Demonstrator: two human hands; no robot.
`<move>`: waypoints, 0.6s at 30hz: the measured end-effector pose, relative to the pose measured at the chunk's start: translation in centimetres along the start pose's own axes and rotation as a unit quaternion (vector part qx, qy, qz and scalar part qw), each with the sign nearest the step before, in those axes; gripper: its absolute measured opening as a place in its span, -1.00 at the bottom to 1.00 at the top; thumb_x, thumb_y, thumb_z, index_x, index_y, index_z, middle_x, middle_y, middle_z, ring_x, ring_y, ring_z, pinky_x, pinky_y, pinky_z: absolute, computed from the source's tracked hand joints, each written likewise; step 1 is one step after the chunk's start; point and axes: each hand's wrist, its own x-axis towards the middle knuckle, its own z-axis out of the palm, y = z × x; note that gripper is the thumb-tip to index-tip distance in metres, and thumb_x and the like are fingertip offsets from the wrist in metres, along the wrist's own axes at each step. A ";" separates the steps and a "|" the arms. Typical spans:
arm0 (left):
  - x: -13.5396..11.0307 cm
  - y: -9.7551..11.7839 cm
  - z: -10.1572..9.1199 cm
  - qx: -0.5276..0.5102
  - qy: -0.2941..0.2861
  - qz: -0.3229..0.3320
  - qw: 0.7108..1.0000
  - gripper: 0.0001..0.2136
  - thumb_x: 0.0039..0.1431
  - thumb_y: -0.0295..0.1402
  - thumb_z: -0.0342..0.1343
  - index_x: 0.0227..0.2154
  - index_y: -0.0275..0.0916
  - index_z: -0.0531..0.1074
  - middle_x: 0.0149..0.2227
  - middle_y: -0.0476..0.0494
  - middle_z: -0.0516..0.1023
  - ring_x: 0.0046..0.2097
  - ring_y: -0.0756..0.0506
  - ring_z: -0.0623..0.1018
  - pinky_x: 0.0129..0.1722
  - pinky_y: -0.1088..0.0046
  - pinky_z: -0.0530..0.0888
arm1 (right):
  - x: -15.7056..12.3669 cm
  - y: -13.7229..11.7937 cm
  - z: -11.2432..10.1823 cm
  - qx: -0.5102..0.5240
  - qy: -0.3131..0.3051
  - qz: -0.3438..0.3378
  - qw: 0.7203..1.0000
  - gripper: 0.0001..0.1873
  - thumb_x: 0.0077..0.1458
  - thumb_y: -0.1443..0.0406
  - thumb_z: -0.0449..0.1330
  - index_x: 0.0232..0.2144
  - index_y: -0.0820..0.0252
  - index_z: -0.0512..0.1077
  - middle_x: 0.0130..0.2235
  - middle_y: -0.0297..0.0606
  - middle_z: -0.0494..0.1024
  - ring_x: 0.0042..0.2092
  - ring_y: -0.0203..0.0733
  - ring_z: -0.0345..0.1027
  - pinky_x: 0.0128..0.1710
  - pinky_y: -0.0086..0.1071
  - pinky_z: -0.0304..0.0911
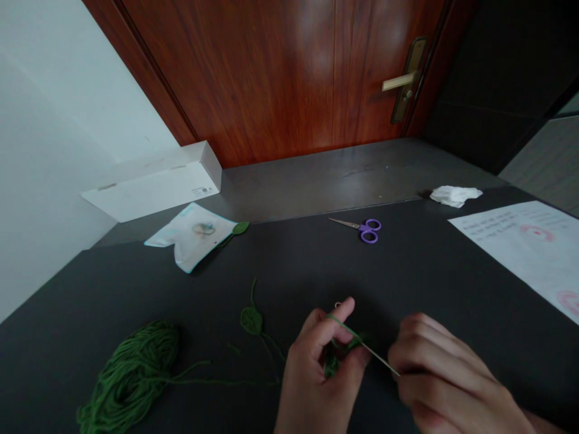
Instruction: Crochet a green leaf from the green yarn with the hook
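My left hand [316,367] is closed around a small green crochet piece [332,363], which its fingers mostly cover. A strand of green yarn runs taut over the raised index finger. In my right hand [441,374], the curled fingers grip a thin metal crochet hook [382,360], and its tip meets the yarn by my left thumb. To the left of my hands lies a small green crocheted leaf [251,320] with yarn tails. A thick skein of green yarn [136,374] sits at the lower left, its strand leading toward my left hand.
Purple-handled scissors [367,229] lie beyond my hands. Toward the back left are a white pouch [194,235], another green leaf [240,228] and a white box [163,187]. A crumpled tissue [455,195] and a printed sheet [529,241] are on the right.
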 end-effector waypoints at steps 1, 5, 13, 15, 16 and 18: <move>-0.1 0.0 0.0 0.001 0.011 0.007 1.000 -0.70 0.08 -0.41 0.17 -0.09 -0.12 0.52 -0.15 -0.14 0.55 -0.21 -0.12 0.47 -0.17 0.35 0.35 | -0.1 -0.1 0.2 -0.021 -0.005 -0.008 1.000 -0.59 0.40 0.25 -0.18 -0.44 0.15 0.33 -0.52 -0.24 0.43 -0.46 -0.18 0.29 -0.35 -0.21 0.29; -0.3 -0.4 0.1 -0.018 0.035 0.022 0.999 -0.60 0.10 -0.41 0.16 0.04 -0.07 0.44 -0.12 -0.13 0.54 -0.11 -0.15 0.47 -0.03 0.31 0.32 | 0.3 -0.8 0.5 -0.095 0.017 -0.023 0.995 -0.57 0.38 0.22 -0.11 -0.48 0.14 0.39 -0.51 -0.25 0.48 -0.46 -0.20 0.35 -0.29 -0.24 0.34; 0.8 -1.2 -0.7 -0.260 -0.148 -0.094 0.950 -0.37 -0.18 -0.26 0.40 0.05 -0.20 0.46 -0.35 -0.02 0.47 -0.33 -0.02 0.40 -0.22 0.42 0.34 | 2.0 -1.5 -1.4 -0.136 0.011 -0.050 0.989 -0.66 0.30 0.42 0.03 -0.49 0.09 0.44 -0.51 -0.34 0.58 -0.48 -0.24 0.43 -0.24 -0.31 0.35; 0.8 -0.7 -1.3 -0.271 -0.159 -0.113 0.942 -0.47 -0.18 -0.26 0.41 -0.06 -0.23 0.53 -0.34 -0.05 0.48 -0.33 -0.02 0.41 -0.20 0.41 0.33 | 2.2 -1.1 -2.1 -0.130 0.022 -0.073 0.989 -0.62 0.33 0.46 -0.04 -0.45 0.10 0.45 -0.53 -0.39 0.59 -0.50 -0.29 0.43 -0.22 -0.35 0.32; 0.8 -0.5 -1.5 -0.259 -0.161 -0.117 0.945 -0.51 -0.17 -0.26 0.40 -0.09 -0.24 0.55 -0.32 -0.08 0.49 -0.33 -0.03 0.42 -0.20 0.40 0.33 | 2.1 -0.9 -2.4 -0.125 0.024 -0.092 0.988 -0.61 0.33 0.47 -0.05 -0.44 0.11 0.45 -0.54 -0.42 0.59 -0.51 -0.31 0.43 -0.21 -0.37 0.30; 0.8 -0.2 -1.8 -0.219 -0.172 -0.117 0.953 -0.51 -0.16 -0.26 0.39 -0.08 -0.24 0.55 -0.24 -0.15 0.52 -0.33 -0.04 0.43 -0.23 0.38 0.34 | 1.9 -0.5 -2.8 -0.102 0.009 -0.118 0.988 -0.64 0.34 0.44 -0.04 -0.41 0.14 0.46 -0.53 -0.44 0.61 -0.50 -0.33 0.44 -0.20 -0.39 0.29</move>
